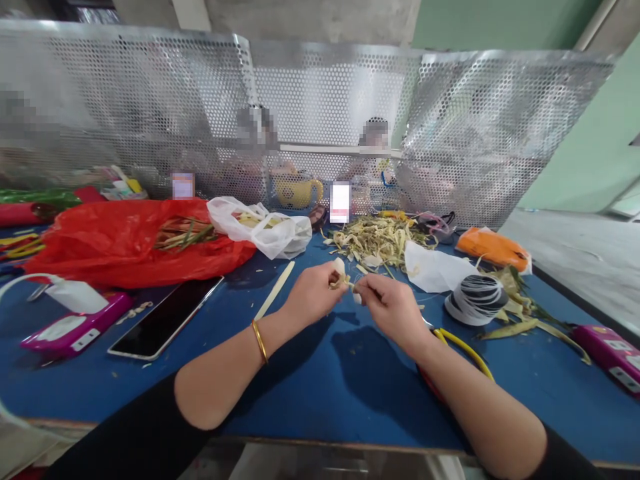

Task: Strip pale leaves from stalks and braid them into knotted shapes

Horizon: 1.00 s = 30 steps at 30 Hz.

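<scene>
Above the middle of the blue table, my left hand (316, 291) pinches a small pale yellowish piece (347, 283), which looks like dried plant strip. My right hand (391, 305) is close beside it, thumb and fingers pressed together at the piece's right end. A fine thread or wire seems to show near these fingertips, too thin to make out. White coverings show at fingertips of both hands. Left of my left hand lies a flat pale strip (275, 290). A yellow-handled tool (463, 350), with some red showing, lies partly hidden under my right forearm.
A pile of shredded dry husks (383, 240) lies behind my hands. To the right are a white wire coil (475, 300) and an orange packet (493, 248). A red bag (120, 243), white bag (263, 227), phone (167, 320) and purple power strip (77, 327) lie left. A perforated metal screen (325, 87) stands behind.
</scene>
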Each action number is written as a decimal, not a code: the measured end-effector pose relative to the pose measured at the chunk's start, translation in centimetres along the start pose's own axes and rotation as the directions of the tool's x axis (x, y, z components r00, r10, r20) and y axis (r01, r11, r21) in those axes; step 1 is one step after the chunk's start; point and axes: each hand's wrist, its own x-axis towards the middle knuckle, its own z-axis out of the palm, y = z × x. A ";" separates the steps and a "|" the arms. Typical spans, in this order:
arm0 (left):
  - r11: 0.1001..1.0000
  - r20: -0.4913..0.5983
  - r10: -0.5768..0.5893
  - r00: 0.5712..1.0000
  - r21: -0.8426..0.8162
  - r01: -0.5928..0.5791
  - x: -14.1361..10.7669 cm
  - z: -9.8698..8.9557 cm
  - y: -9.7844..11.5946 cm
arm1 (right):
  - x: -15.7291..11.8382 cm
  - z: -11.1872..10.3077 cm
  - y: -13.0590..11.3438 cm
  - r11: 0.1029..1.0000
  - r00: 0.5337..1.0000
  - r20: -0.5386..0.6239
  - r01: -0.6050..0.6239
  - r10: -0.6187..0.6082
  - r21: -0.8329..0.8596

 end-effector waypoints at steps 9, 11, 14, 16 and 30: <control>0.697 0.242 0.001 0.970 -0.696 0.173 -0.2 0.2 0.7 | 1.8 -0.7 2.3 0.900 0.964 0.089 -0.266 0.251 0.344; 0.713 0.122 -0.073 0.990 -0.687 0.138 0.0 0.5 0.5 | 1.5 0.1 2.1 0.863 0.947 0.146 -0.321 0.287 0.390; 0.839 -0.050 -0.153 0.987 -0.535 0.103 0.4 0.8 0.1 | 0.9 1.1 1.3 0.844 0.937 0.192 -0.348 0.293 0.407; 0.926 -0.127 -0.156 0.980 -0.365 0.100 0.4 0.8 -0.1 | 0.5 1.4 0.8 0.856 0.941 0.193 -0.334 0.278 0.396; 0.857 0.367 0.012 0.930 -0.483 0.180 -0.4 0.1 0.5 | 1.6 -1.8 1.7 0.997 0.997 0.000 -0.071 0.071 -0.022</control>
